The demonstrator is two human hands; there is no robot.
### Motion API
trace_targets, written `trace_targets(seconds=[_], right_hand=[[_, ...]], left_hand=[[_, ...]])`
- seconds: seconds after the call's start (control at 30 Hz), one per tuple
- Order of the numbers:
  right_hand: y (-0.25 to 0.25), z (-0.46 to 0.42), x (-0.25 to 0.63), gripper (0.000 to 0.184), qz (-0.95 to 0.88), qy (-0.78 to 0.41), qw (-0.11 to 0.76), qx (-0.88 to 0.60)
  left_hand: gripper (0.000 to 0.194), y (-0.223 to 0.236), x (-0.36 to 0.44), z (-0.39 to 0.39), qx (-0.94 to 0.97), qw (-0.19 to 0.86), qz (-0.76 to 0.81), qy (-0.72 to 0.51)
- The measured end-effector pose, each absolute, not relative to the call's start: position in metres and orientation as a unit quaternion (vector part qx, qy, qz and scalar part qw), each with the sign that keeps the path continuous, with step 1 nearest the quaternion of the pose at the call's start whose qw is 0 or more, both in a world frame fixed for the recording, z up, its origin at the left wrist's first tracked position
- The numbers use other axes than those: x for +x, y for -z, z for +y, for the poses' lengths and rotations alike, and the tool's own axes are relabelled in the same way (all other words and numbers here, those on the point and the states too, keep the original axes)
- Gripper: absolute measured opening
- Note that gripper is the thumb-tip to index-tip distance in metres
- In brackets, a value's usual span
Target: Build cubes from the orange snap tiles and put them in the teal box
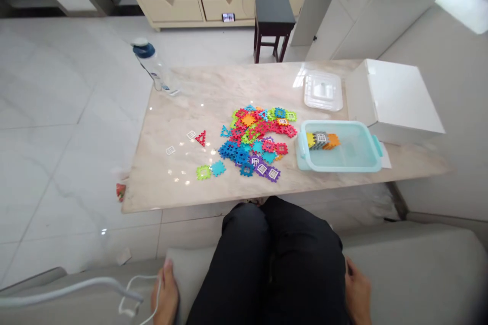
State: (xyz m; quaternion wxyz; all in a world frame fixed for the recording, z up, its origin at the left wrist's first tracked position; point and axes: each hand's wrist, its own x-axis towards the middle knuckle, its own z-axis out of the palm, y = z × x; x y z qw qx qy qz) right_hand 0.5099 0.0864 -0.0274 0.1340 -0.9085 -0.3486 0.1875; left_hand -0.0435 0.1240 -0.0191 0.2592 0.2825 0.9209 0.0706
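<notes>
My left hand (165, 294) rests on the grey sofa seat left of my legs, fingers pointing forward and nothing held. A thin white cable (131, 284) loops beside it and passes along its edge. On the other side, my right hand (358, 292) lies on the seat against my thigh, with no object visible in it and part of its fingers hidden. Ahead on the marble-patterned table (152, 183) is a pile of colourful interlocking plastic tiles (247, 134). Apart from it lie a red triangle (201, 137), a green tile (203, 172) and small white window pieces (170, 150).
Right of the pile stands a light-blue container (354, 155) with yellow, grey and orange tiles (322, 139) inside. Behind it are a clear lid (323, 91) and a white box (404, 94). A water bottle (156, 68) stands at the far left. Beyond is a dark stool (274, 12).
</notes>
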Motion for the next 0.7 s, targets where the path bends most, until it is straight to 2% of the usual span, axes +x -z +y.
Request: trace_targets(seconds=[0.07, 0.17, 0.3, 0.43, 0.53, 0.6, 0.7], right_hand=[[0.042, 0.075, 0.523, 0.070, -0.338, -0.204, 0.180, -0.901], [0.047, 0.072, 0.530, 0.072, -0.369, -0.234, 0.205, -0.876], [0.040, 0.091, 0.518, 0.069, -0.460, -0.169, 0.248, -0.836], [0.039, 0.103, 0.498, 0.056, -0.577, -0.093, 0.340, -0.737], [0.048, 0.101, 0.485, 0.046, -0.610, -0.121, 0.370, -0.690], [0.055, 0.099, 0.480, 0.043, -0.619, -0.149, 0.369, -0.678], [0.065, 0.100, 0.480, 0.042, -0.621, -0.152, 0.360, -0.680]], left_hand=[[0.073, 0.028, -0.047, 0.111, 0.262, 0.273, 0.919, -0.107], [0.071, 0.026, -0.048, 0.101, 0.283, 0.286, 0.898, -0.177], [0.062, 0.019, -0.047, 0.099, 0.316, 0.283, 0.885, -0.191], [0.051, 0.022, -0.037, 0.093, 0.412, 0.169, 0.857, -0.258], [0.050, 0.021, -0.021, 0.087, 0.487, 0.109, 0.820, -0.280], [0.049, 0.012, -0.010, 0.084, 0.508, 0.114, 0.808, -0.274], [0.047, -0.014, 0.006, 0.081, 0.547, 0.182, 0.764, -0.289]])
